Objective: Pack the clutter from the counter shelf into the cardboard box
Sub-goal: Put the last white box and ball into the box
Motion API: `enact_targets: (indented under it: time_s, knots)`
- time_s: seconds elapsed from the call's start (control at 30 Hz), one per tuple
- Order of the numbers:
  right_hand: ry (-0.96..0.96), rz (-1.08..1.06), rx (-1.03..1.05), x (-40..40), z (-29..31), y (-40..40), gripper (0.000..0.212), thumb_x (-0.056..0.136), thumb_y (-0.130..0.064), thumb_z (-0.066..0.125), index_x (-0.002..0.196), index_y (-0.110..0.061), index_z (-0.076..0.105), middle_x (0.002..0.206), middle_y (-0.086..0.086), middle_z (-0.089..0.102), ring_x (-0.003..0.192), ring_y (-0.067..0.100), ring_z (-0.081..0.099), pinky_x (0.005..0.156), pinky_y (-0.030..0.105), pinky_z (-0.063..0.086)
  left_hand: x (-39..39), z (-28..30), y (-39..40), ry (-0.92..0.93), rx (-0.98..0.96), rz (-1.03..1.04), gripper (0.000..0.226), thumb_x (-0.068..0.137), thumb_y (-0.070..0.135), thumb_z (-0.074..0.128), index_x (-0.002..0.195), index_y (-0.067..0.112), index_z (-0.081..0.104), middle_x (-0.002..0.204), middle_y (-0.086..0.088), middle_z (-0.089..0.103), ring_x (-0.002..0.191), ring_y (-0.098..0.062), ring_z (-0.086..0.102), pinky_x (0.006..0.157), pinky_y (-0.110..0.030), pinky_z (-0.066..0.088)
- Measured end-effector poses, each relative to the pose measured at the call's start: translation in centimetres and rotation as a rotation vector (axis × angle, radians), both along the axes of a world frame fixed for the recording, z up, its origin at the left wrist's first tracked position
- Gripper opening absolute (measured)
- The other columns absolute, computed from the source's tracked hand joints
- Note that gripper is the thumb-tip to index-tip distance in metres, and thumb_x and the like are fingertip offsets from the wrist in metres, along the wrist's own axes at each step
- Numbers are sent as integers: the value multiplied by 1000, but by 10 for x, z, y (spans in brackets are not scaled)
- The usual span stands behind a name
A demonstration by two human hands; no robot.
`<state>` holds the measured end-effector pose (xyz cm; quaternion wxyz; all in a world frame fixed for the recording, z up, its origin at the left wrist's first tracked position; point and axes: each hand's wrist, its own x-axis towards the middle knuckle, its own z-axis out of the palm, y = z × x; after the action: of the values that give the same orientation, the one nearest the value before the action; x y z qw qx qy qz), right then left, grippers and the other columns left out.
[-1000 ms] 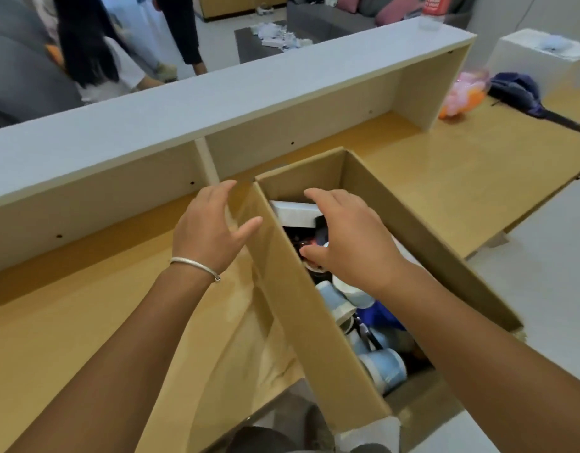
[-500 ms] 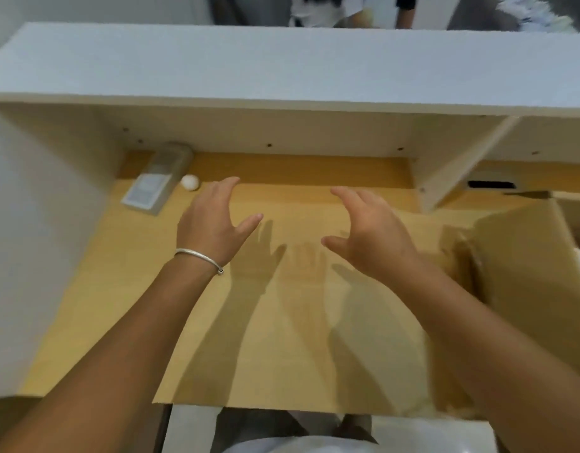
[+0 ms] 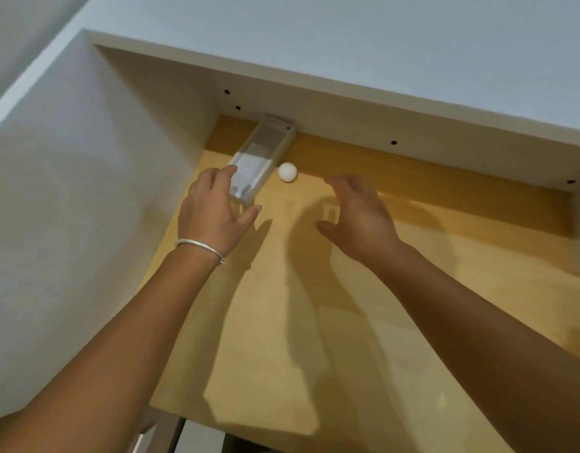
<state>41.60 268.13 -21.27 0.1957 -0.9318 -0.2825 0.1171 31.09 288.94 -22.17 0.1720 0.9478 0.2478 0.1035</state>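
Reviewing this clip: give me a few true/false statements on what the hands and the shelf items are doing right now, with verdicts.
1. A white ball lies on the wooden shelf just right of a clear plastic case. True.
2. The right hand has the ball in its grip. False: it is open and apart from the ball.
3. The left hand, with a bracelet on its wrist, is at the case's near end. True.
4. The cardboard box is in view beside the hands. False: no box shows in this frame.
5. The case is lifted off the shelf. False: it lies flat, its far end against the back panel.
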Motion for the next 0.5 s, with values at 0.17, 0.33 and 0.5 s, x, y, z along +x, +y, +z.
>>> enact_targets:
  time_s: [0.17,0.33,0.5]
  knots:
    - [-14,48,-26,28,-21,42,74,79,-39,71,142,-26,34,146,5,35,130,27,36,103,40,37,34,-26,26,56,-16,30,75,75,50,71,138,21,40,136,-9,45,120,-30,45,94,-44,47]
    - [-28,105,-95,58,-46,73,74,82,-41,66,145,-28,28,151,4,26,136,27,26,105,38,34,69,-49,41,84,-6,36,80,72,54,73,136,21,40,140,-13,43,126,-34,41,98,-45,45]
    - [-1,159,-54,78,-65,93,68,84,-35,66,143,-32,33,151,2,29,139,27,23,105,39,33,86,-71,49,163,-33,57,84,67,61,72,134,24,38,143,-11,40,128,-35,40,95,-47,48]
